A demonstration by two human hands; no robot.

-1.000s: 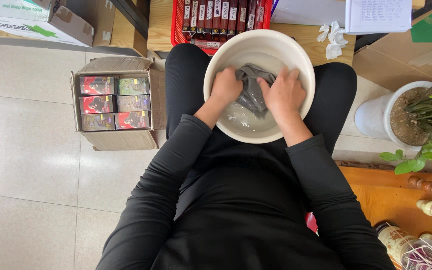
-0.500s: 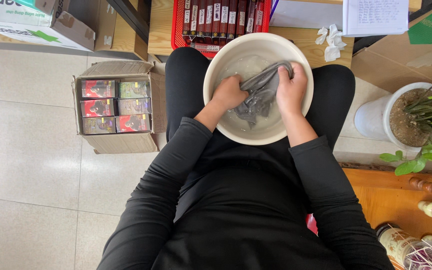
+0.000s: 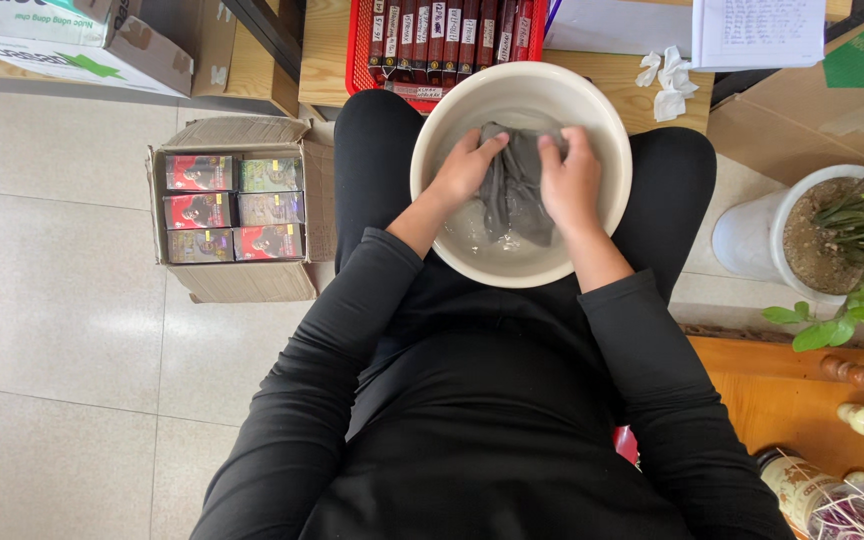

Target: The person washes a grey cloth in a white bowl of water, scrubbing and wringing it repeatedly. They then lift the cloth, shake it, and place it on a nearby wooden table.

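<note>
Cloth (image 3: 517, 190) now upright between hands (image 3: 517, 175)

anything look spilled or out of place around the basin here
No spill shows: the water stays inside the white basin on the lap, where the left hand and right hand grip the grey cloth. Only the crumpled tissues on the wooden surface look untidy.

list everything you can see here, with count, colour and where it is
basin: 1, cream, on the lap
cloth: 1, grey, wet, in the basin
cardboard box: 1, brown, open, on the floor at left, holding six small packs
red basket: 1, on the wooden shelf ahead, full of dark slim boxes
tissue: 1, white, crumpled, on the shelf
plant pot: 1, white, at right
left hand: on the cloth
right hand: on the cloth
</note>
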